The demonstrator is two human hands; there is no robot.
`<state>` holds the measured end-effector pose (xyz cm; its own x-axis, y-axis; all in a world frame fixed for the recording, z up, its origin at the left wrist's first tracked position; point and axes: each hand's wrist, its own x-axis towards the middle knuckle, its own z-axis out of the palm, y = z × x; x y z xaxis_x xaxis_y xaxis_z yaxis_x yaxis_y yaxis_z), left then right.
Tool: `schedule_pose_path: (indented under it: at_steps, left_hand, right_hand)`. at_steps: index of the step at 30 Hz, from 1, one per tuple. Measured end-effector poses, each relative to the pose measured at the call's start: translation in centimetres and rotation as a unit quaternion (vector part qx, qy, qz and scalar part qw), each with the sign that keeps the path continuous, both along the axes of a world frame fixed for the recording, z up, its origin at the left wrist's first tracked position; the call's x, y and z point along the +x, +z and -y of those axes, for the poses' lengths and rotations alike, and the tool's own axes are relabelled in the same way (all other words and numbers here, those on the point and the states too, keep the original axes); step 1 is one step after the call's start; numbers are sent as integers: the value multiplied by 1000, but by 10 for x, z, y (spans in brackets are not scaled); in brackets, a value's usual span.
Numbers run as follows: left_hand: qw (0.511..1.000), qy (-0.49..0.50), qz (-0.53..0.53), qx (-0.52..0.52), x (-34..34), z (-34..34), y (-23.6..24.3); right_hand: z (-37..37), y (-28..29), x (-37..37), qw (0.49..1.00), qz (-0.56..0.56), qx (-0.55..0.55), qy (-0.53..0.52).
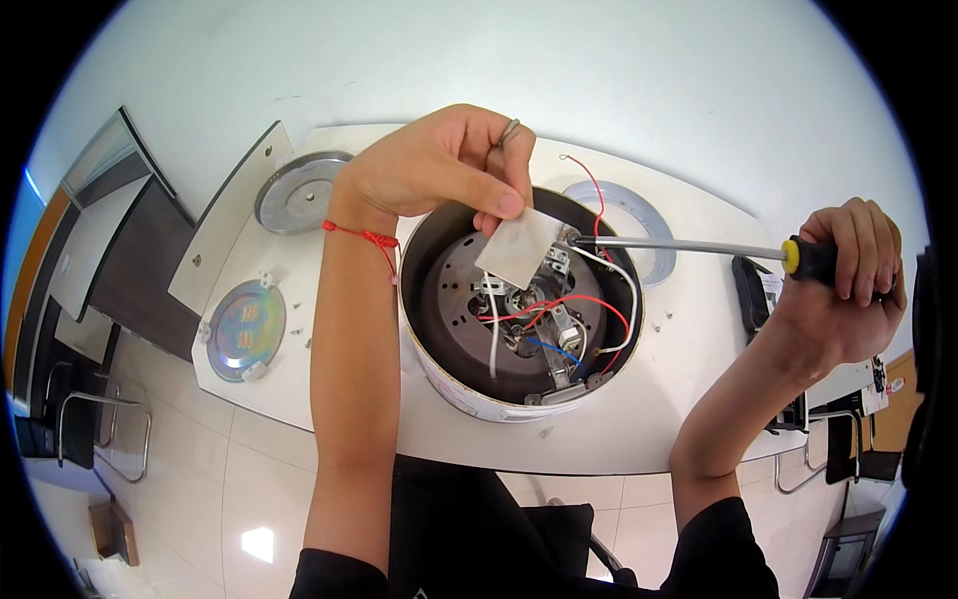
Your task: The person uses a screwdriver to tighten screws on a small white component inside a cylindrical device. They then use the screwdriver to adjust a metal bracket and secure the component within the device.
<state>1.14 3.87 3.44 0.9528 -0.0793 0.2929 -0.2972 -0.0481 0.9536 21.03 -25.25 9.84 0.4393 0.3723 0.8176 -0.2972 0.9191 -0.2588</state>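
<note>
My left hand [454, 165] grips a pale square plate [518, 250] between thumb and fingers above an open dark cylindrical housing [424, 329]. My right hand [841, 275] is closed around the black-and-yellow handle of a screwdriver [679, 245], whose long shaft reaches left to a small metal fitting at the plate's right edge; exact contact there is too small to tell. Inside the housing are metal brackets, red, white and blue wires [544, 344] and a perforated dark disc. A loose red lead [597, 185] rises over the back rim.
The white table [609, 439] carries a round steel pan [289, 205], an iridescent disc [246, 329], a grey ring [654, 240], small loose parts and a black case [753, 290]. A white wall stands behind it. Chairs [100, 434] show at both sides.
</note>
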Motion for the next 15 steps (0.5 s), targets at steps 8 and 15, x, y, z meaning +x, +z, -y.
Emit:
schedule_pose_path:
  at_steps: [8, 15]
  left_hand:
    - [1000, -18, -4, 8, 0, 3, 1]
    - [1000, -5, 1, 9, -2, 4, 3]
  right_hand:
    - [1, 0, 1, 1000, -1, -1, -10]
    - [-3, 0, -3, 1000, 3, -6, 0]
